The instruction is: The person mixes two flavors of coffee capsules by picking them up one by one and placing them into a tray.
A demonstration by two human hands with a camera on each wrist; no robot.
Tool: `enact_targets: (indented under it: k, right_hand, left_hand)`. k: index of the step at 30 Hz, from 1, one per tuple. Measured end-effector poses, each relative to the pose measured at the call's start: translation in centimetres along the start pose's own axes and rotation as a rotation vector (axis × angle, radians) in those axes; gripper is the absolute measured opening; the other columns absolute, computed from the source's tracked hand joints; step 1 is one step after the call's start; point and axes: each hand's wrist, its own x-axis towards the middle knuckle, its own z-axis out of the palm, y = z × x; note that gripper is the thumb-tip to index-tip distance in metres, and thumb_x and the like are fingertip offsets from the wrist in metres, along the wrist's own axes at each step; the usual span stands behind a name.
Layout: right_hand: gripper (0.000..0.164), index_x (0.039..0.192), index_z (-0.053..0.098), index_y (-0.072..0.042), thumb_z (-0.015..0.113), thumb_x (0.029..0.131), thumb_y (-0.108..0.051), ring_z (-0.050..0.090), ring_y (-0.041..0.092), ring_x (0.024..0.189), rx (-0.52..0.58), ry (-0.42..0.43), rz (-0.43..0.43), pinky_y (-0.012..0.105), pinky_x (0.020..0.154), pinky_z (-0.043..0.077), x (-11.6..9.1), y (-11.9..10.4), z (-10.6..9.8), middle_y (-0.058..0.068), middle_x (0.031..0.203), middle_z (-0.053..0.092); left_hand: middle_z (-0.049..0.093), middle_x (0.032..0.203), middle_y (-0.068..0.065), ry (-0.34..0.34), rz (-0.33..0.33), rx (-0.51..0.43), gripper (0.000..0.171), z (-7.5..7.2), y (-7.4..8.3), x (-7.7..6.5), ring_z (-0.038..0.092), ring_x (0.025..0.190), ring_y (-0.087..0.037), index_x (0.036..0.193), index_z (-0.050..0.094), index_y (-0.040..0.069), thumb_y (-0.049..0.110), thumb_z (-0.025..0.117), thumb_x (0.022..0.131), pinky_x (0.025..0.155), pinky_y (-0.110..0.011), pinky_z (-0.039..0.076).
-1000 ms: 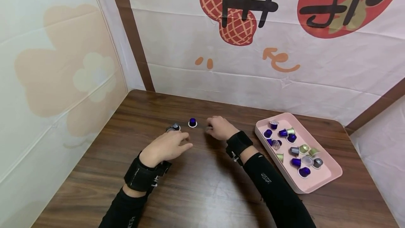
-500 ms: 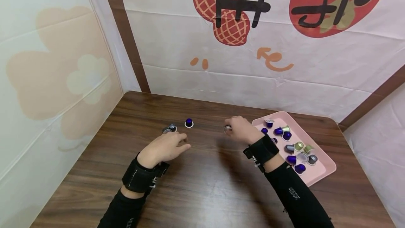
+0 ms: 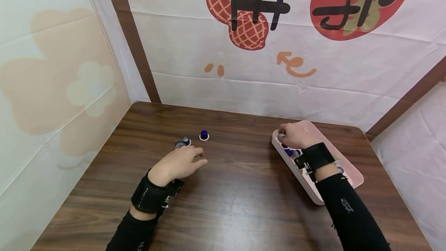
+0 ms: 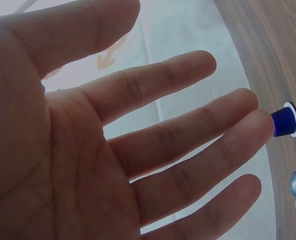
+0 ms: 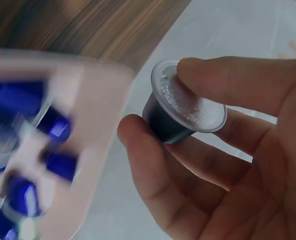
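My right hand [image 3: 297, 134] is over the far left end of a pink tray [image 3: 356, 179]. In the right wrist view its thumb and fingers pinch a dark coffee capsule [image 5: 167, 120] with a silvery lid. My left hand [image 3: 179, 164] hovers above the table, fingers loosely extended and holding nothing; the left wrist view shows its bare palm [image 4: 88, 165]. Just beyond its fingers sit two grey and dark capsules [image 3: 186, 141] close together. A blue capsule [image 3: 204, 135] stands upright on its white rim, a little to their right.
Inside the tray lie several blue capsules [image 5: 60, 162], partly hidden by my right arm in the head view. The brown wooden table [image 3: 237, 189] meets a printed white cloth [image 3: 209, 92] at the back and another cloth on the left.
My right hand has carried the dark capsule rightward from mid-table to over the tray. The left hand has stayed nearly still. The head view has shifted slightly right.
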Motion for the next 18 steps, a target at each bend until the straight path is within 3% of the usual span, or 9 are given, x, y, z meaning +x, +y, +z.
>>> enact_targets:
  k: [2, 4, 7, 9, 13, 15, 18]
  right_hand:
    - [0.020, 0.099, 0.071, -0.008, 0.055, 0.088, -0.016, 0.055, 0.017, 0.066, -0.032, 0.012, 0.006, 0.037, 0.067, 0.045, -0.1, 1.5, 0.0, 0.001, 0.081, 0.066]
    - [0.014, 0.086, 0.072, -0.010, 0.058, 0.085, -0.013, 0.052, 0.015, 0.063, -0.026, 0.038, -0.013, 0.034, 0.064, 0.043, 0.0, 3.2, 0.2, -0.003, 0.072, 0.063]
    - [0.015, 0.063, 0.065, -0.007, 0.062, 0.077, -0.002, 0.044, 0.013, 0.054, 0.099, 0.065, -0.080, 0.030, 0.055, 0.037, -0.1, 5.2, 0.7, -0.003, 0.060, 0.053]
    - [0.020, 0.057, 0.059, -0.006, 0.062, 0.075, 0.001, 0.040, 0.012, 0.050, 0.156, 0.035, -0.074, 0.027, 0.051, 0.034, -0.3, 6.2, 0.9, -0.004, 0.055, 0.044]
    - [0.010, 0.075, 0.066, 0.001, 0.061, 0.081, -0.006, 0.047, 0.015, 0.055, 0.183, -0.097, 0.070, 0.029, 0.052, 0.039, -1.1, 7.2, 0.7, 0.002, 0.065, 0.052]
    - [0.017, 0.090, 0.067, 0.003, 0.060, 0.083, -0.010, 0.052, 0.019, 0.063, 0.161, -0.157, 0.151, 0.031, 0.057, 0.042, -1.5, 7.4, 0.6, 0.007, 0.076, 0.058]
    - [0.024, 0.100, 0.065, 0.004, 0.062, 0.084, -0.013, 0.053, 0.024, 0.074, 0.133, -0.191, 0.194, 0.034, 0.064, 0.044, -1.9, 7.8, 0.5, 0.012, 0.090, 0.060]
  left_hand:
    - [0.063, 0.104, -0.006, 0.004, -0.001, 0.002, 0.027, 0.0, -0.1, -0.1, 0.058, 0.091, -0.019, 0.108, 0.065, 0.010, 0.033, 0.055, 0.096, 0.076, -0.039, 0.049]
    - [0.062, 0.102, -0.006, 0.005, -0.002, 0.007, 0.027, 0.0, -0.3, -0.1, 0.057, 0.088, -0.016, 0.107, 0.065, 0.011, 0.033, 0.055, 0.096, 0.074, -0.037, 0.048]
    - [0.062, 0.102, -0.006, 0.003, -0.005, 0.010, 0.027, 0.0, -0.3, 0.0, 0.055, 0.084, -0.015, 0.107, 0.065, 0.010, 0.033, 0.055, 0.096, 0.073, -0.036, 0.048]
    - [0.061, 0.101, -0.006, 0.001, -0.006, 0.010, 0.028, 0.0, -0.2, 0.1, 0.053, 0.081, -0.014, 0.108, 0.065, 0.010, 0.033, 0.055, 0.096, 0.072, -0.035, 0.047]
    - [0.062, 0.103, -0.007, 0.002, -0.001, 0.005, 0.028, 0.0, -0.2, 0.1, 0.054, 0.082, -0.014, 0.108, 0.065, 0.010, 0.034, 0.055, 0.096, 0.072, -0.035, 0.047]
    - [0.062, 0.104, -0.007, 0.005, 0.000, 0.004, 0.028, 0.0, -0.3, 0.0, 0.055, 0.084, -0.015, 0.108, 0.065, 0.010, 0.034, 0.054, 0.097, 0.072, -0.035, 0.048]
    - [0.062, 0.105, -0.007, 0.009, -0.004, 0.005, 0.028, -0.1, -0.4, 0.0, 0.056, 0.089, -0.017, 0.108, 0.065, 0.011, 0.034, 0.054, 0.097, 0.073, -0.036, 0.048]
